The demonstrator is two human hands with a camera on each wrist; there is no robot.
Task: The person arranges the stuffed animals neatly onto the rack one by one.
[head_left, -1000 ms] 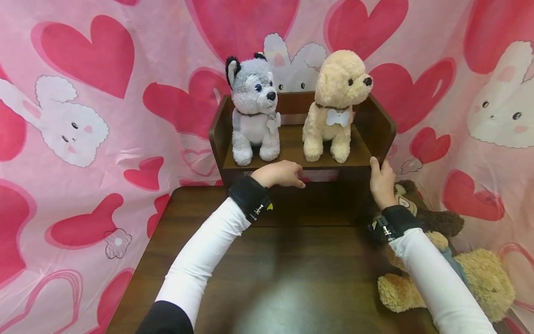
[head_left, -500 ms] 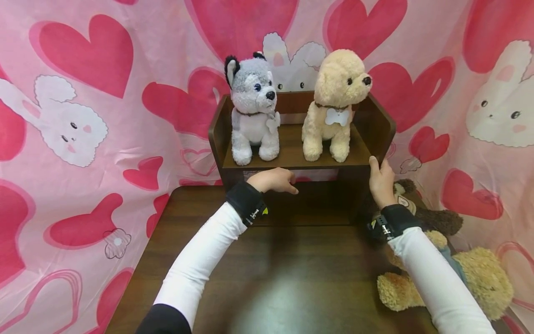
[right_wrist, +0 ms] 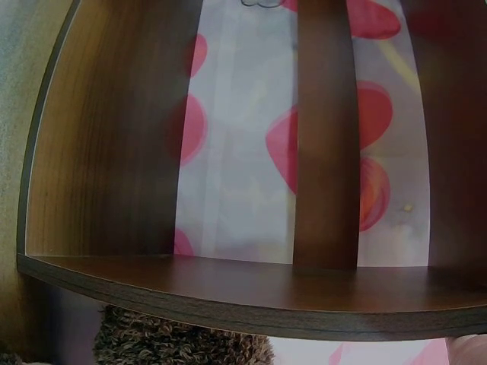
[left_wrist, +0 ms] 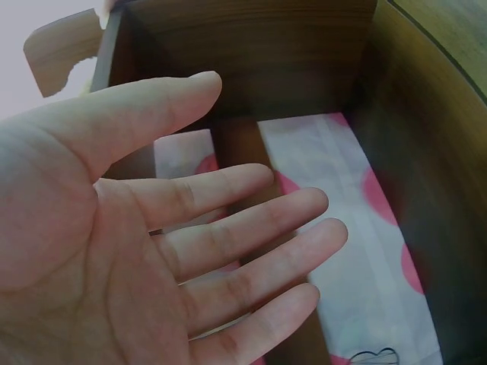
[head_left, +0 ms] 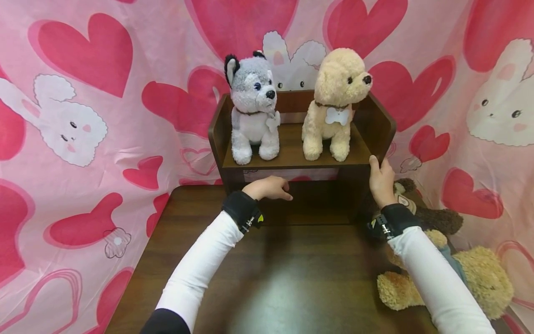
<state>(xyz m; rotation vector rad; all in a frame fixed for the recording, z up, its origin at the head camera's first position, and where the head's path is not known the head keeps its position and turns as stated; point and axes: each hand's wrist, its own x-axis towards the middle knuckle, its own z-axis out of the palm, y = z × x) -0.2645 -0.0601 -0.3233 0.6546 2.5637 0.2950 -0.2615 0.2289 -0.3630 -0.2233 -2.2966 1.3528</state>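
Note:
A small two-tier wooden shelf point(head_left: 290, 144) stands at the back of the desk. On its upper board sit a grey-and-white plush husky point(head_left: 254, 106) and a cream plush puppy point(head_left: 335, 104) with a bone-shaped tag. My left hand point(head_left: 269, 188) hovers before the shelf's lower opening. Its palm and extended fingers point(left_wrist: 251, 243) show in the left wrist view, holding nothing. At the right side panel, my right hand point(head_left: 381, 181) grips the front edge, thumb in front. Only a sliver of that hand appears in the right wrist view's lower right corner.
Right of the shelf lie a dark brown plush toy point(head_left: 440, 220) and a tan teddy bear point(head_left: 484, 278), partly behind my right sleeve. The brown desk point(head_left: 292, 278) stretches forward. A pink heart-print cloth point(head_left: 167, 55) hangs behind and at both sides.
My left hand has lowered and drifted slightly left, away from the upper board's front edge. My right hand stays in place, and both plush dogs sit as before.

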